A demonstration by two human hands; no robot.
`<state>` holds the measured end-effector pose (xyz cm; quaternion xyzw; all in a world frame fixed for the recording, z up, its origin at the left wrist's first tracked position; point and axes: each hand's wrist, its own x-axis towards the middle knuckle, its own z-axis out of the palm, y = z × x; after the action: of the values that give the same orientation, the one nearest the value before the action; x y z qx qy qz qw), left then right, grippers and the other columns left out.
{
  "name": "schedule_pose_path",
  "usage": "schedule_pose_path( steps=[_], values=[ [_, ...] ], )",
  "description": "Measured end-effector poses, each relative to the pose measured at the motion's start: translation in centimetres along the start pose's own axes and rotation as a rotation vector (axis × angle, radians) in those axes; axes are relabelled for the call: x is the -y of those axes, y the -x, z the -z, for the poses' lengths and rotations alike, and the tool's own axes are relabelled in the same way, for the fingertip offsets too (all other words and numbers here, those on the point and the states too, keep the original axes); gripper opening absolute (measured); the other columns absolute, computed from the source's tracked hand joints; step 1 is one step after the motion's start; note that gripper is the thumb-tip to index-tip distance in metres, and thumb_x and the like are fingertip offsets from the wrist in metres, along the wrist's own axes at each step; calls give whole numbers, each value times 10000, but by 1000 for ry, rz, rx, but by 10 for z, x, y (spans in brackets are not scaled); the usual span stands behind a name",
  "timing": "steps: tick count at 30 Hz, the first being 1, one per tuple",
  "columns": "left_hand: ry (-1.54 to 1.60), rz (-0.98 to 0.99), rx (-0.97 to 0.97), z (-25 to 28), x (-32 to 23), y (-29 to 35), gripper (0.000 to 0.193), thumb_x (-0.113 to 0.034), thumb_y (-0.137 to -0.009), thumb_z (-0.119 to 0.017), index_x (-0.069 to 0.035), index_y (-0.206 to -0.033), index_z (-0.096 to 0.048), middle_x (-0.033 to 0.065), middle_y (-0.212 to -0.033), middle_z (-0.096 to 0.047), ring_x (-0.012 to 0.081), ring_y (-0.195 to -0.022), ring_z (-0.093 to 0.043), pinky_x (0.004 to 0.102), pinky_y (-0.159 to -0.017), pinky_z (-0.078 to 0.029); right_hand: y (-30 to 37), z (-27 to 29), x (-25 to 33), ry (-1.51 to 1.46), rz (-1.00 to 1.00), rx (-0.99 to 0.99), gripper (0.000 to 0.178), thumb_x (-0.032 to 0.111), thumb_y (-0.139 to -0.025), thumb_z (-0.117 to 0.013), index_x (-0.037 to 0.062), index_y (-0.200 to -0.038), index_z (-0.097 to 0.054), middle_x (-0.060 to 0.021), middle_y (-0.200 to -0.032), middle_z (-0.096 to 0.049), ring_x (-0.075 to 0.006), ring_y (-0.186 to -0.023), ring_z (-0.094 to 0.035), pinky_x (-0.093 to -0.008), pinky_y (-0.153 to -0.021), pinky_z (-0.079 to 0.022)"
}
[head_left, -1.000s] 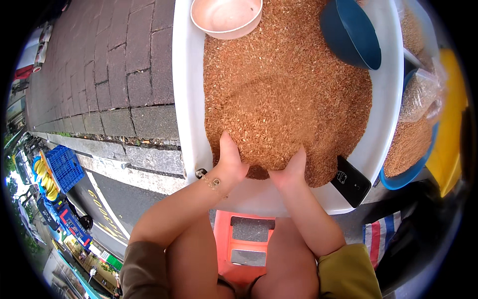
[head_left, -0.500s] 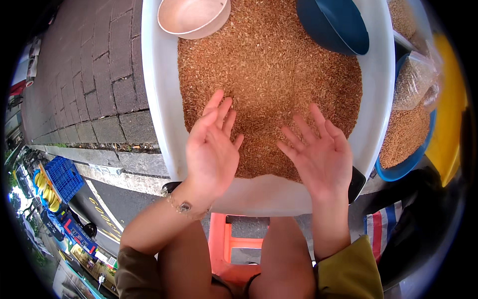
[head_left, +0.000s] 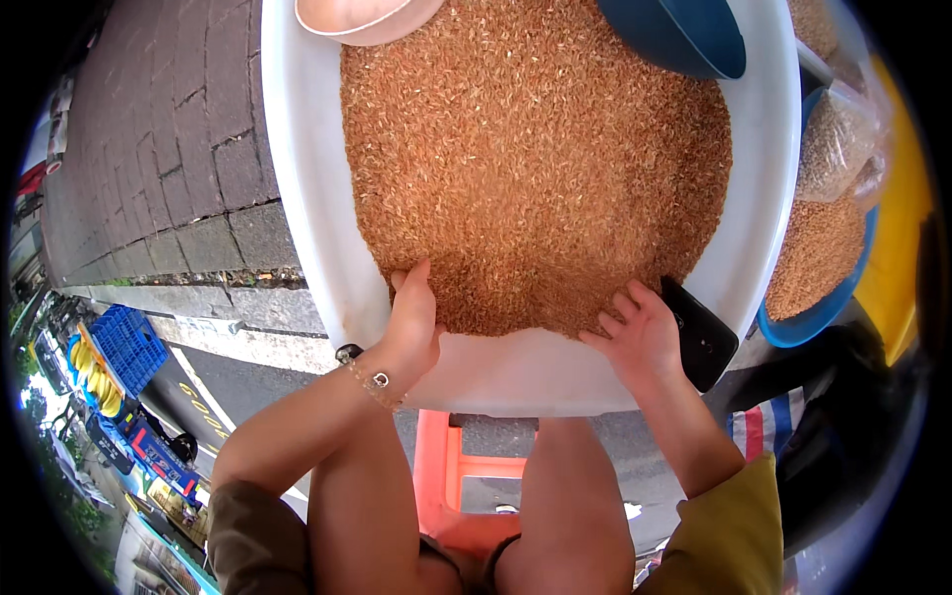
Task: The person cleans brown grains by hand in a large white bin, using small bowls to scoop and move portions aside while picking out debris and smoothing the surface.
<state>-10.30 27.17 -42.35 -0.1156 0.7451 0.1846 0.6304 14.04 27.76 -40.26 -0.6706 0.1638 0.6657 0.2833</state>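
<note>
Reddish-brown husked grain (head_left: 535,188), perhaps rice, fills most of a large white tub (head_left: 531,382) in front of my knees. My left hand (head_left: 410,315) is at the near left edge of the grain, fingers extended and partly turned from view, with a bracelet at the wrist. At the near right edge, my right hand (head_left: 640,332) touches the grain with its fingers apart and slightly bent. Neither hand shows a thing held. Right beside the right hand, a black phone (head_left: 706,342) leans on the tub's inner side.
A pale bowl (head_left: 372,22) and a dark blue bowl (head_left: 689,35) sit at the tub's far end. To the right are a blue basin (head_left: 793,332) of lighter grain and a clear bag (head_left: 833,149) of grain. A red stool (head_left: 436,476) shows between my legs. Paving lies left.
Both hands have come down toward me, from raised with palms showing above the grain to its near edge. The view has shifted slightly, and more of the phone shows.
</note>
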Motion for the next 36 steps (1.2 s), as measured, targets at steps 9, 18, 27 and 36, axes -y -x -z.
schedule_pose_path(
  steps=[9,18,27,36],
  values=[
    [27,-32,-56,-4,3,-8,592,-444,-995,-346,-118,-1482,-258,74,-1513,-357,261,-1400,-327,547,-1095,-253,-22,-34,-24,109,2,-94,669,477,-1005,-368,97,-1520,-175,-100,-1589,-173,-345,-1457,-192,-645,-1125,-167],
    [84,-44,-48,-18,-4,-14,581,-366,-994,-251,21,-1411,-363,143,-1375,-487,262,-1231,-519,426,-1041,-410,-59,-36,-35,166,-35,-146,602,483,-1032,-220,121,-1512,-237,-95,-1537,-325,-297,-1410,-331,-525,-1138,-259],
    [13,-85,-40,-12,1,-18,580,-362,-986,-263,10,-1422,-356,144,-1363,-497,268,-1211,-537,421,-1036,-424,-50,-49,-18,74,-115,92,608,437,-1029,-158,80,-1515,-236,-118,-1535,-324,-314,-1416,-315,-541,-1144,-261],
    [63,-81,43,-13,2,-21,578,-347,-981,-270,53,-1378,-399,170,-1324,-537,276,-1200,-556,414,-1024,-440,-80,-29,-21,141,-148,194,618,421,-1007,-158,73,-1507,-262,-138,-1522,-339,-334,-1406,-319,-525,-1147,-267]
  ],
)
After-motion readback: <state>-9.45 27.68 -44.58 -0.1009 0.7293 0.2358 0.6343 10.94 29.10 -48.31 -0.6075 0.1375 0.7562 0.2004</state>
